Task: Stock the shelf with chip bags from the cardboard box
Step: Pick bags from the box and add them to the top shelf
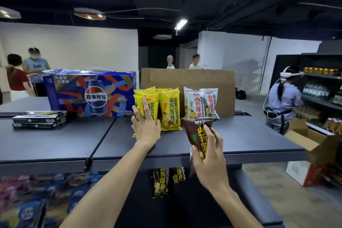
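A dark brown chip bag with yellow lettering (199, 136) is held upright in the grip of the right hand (210, 155), fingers and thumb curled round its lower half, just above the front edge of the dark grey shelf top (55, 142). At about ten o'clock from it, the left hand (146, 123) is laid flat with straight fingers against the front of the yellow chip bags (169, 109), which stand in a row on the shelf top. White chip bags (200, 102) are seen at twelve o'clock from the brown bag, before a brown cardboard sheet (188, 79), with a blue cola carton (90, 92) at nine o'clock of the yellow row.
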